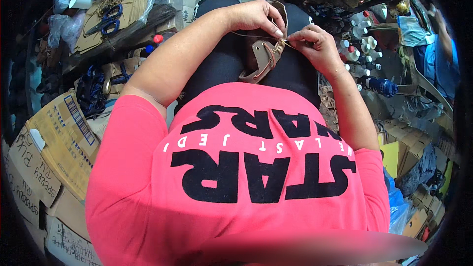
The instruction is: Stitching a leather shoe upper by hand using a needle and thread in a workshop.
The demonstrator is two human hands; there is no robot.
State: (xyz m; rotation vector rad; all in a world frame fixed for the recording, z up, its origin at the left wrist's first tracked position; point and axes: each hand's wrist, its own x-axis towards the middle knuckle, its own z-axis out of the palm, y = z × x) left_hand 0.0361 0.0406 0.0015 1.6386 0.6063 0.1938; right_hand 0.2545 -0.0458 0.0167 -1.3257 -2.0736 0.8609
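A tan leather strap piece (pixel 261 61) with a small buckle lies across my lap on dark trousers. My left hand (pixel 256 17) pinches the top of the strap, with a thin thread running under its fingers. My right hand (pixel 315 44) pinches the thread or a needle right at the strap's upper end; the needle itself is too small to make out. Both hands meet above my knees, fingertips almost touching.
Blue-handled scissors (pixel 106 19) lie on a cardboard sheet (pixel 128 0) at the upper left. Cardboard boxes (pixel 59 138) stand at my left. Several small bottles (pixel 362 44) sit at the right, near a blue bottle (pixel 382 86). Another person's arm (pixel 446 39) shows at the far right.
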